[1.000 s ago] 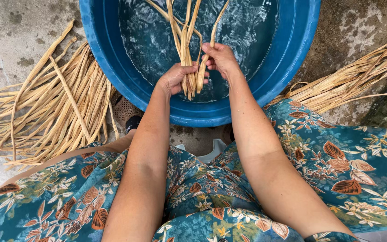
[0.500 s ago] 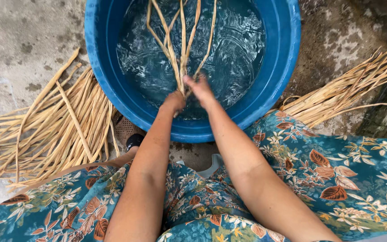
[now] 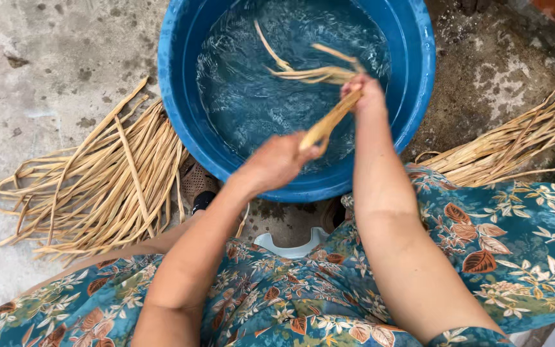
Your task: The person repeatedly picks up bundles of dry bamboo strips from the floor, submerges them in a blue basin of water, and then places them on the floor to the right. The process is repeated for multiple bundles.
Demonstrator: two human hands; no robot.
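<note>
A small bundle of wet tan reed strips (image 3: 324, 122) is stretched between my two hands over a round blue tub (image 3: 181, 122) of water. My left hand (image 3: 276, 162) grips the bundle's near end above the tub's front rim. My right hand (image 3: 366, 91) holds it farther along, over the water, and the loose tips (image 3: 303, 69) fan out to the left above the rippling surface. Both forearms reach out from a teal flowered garment (image 3: 277, 302).
A large pile of dry reed strips (image 3: 104, 186) lies on the concrete to the left of the tub. Another pile (image 3: 515, 144) lies to the right. A sandalled foot (image 3: 199, 187) and a white stool edge (image 3: 290, 247) show below the tub.
The bundle stood upright in front of both hands over the water. Now my hands have pulled apart, my left toward me, my right out, and the strips lie slanted with tips pointing left.
</note>
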